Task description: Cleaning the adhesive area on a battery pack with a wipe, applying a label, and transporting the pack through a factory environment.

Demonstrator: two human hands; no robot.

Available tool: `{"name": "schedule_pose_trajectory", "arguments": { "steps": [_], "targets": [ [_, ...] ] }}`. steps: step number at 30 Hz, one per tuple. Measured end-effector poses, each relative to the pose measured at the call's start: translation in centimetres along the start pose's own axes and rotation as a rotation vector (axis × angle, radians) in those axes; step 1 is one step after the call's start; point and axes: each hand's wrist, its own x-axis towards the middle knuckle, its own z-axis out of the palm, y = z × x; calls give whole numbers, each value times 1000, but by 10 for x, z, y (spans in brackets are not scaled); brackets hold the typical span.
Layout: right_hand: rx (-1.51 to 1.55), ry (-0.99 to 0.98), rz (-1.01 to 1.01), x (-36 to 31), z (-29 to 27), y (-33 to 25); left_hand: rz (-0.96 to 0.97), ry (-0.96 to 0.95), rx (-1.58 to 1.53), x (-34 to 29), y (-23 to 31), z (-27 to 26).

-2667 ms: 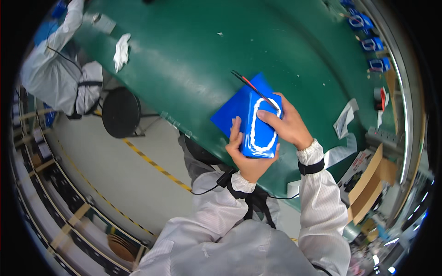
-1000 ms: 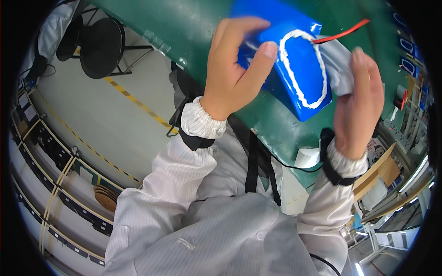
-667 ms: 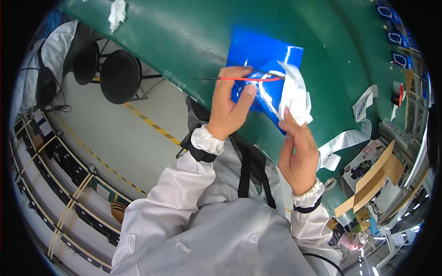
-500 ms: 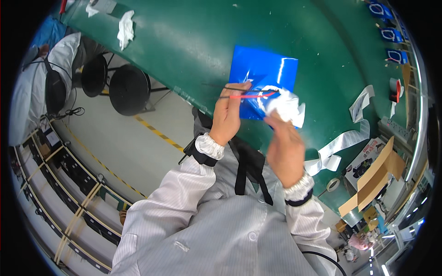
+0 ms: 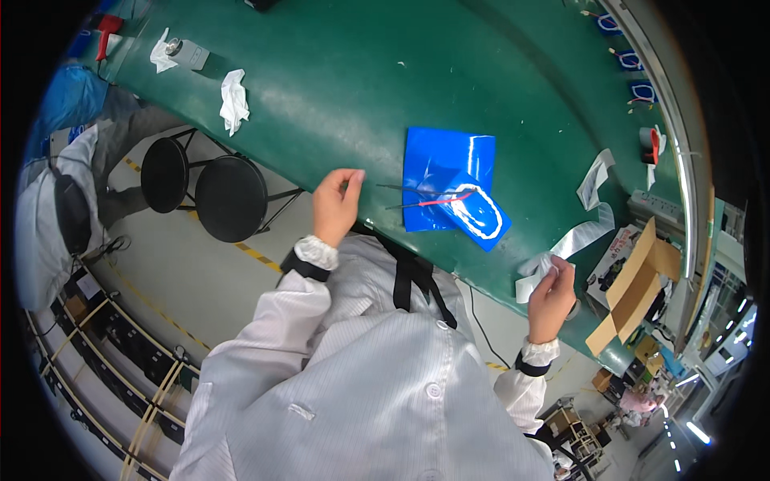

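Observation:
A blue film-wrapped block [image 5: 499, 223] with an uneven white ring on its face rests on the lower right part of a flat, glossy blue sheet [image 5: 449, 152]. Red and black wires [image 5: 425, 202] run leftward from the block past the sheet's edge. Left of those wires, by the table's near edge, my left hand [image 5: 335, 207] is raised with its fingers loosely bent and apart, holding nothing. Away to the right, my right hand [image 5: 552, 298] pinches a crumpled white wipe [image 5: 542, 263] beside a long white paper strip [image 5: 589, 231]; the two whites partly merge there.
On the green table [image 5: 337, 88] lie a crumpled tissue [image 5: 234, 102], a grey bottle [image 5: 191, 54] and a red heat gun [image 5: 107, 34] at left. An open cardboard box [image 5: 634, 293] stands at right, below a tape dispenser [image 5: 650, 146]. Black stools [image 5: 233, 198] stand left.
My right hand has carried the wipe off the blue block to the right. My left hand has let go of the wires and moved left. The block now lies free on the sheet.

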Motion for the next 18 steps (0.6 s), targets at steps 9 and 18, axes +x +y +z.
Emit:
{"name": "schedule_pose_trajectory", "arguments": {
  "steps": [9,18],
  "targets": [
    [86,-75,-365,-28,89,-45,190,-115,384,32,-5,-86],
    [156,-498,-625,-37,99,-78,-4,-230,40,-1,-37,-106]
  ]
}}
